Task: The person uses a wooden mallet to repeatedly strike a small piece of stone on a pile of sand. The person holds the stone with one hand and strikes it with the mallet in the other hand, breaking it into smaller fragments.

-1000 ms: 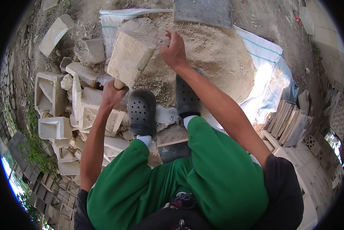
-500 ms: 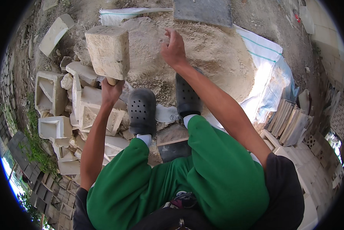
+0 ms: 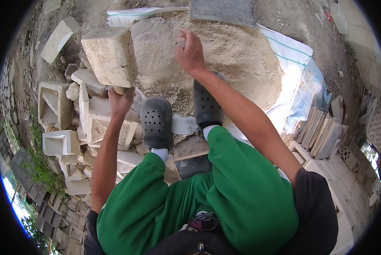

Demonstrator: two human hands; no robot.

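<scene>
- The pale, rough-faced rectangular stone block point(image 3: 110, 56) is up in the air to the person's left front, above the heap of broken pale stone pieces point(image 3: 84, 127), tilted with one corner lowest.
- The left hand point(image 3: 121, 100) bears it from below, fingers curled up against the lowest corner; how far they wrap round it is hidden by the block itself.
- The right hand point(image 3: 191, 53) is apart from the block, empty, fingers loosely spread over the mound of sandy rubble point(image 3: 224, 63).
- The block looks heavy and stiff: dense cut stone, much wider than the hand beneath it, so it likely pulls hard on the wrist when balanced on one point.
- Its faces look gritty and dusty, which should give friction rather than slip, though loose grit may crumble off under the fingers.
- Edges appear chipped; corners would probably break if it drops on the heap.
- A surer hold would be two hands on opposite long faces, or a flat palm under the middle of the bottom face.
- The dark perforated clogs point(image 3: 157, 123) stand just below, near any fall.
</scene>
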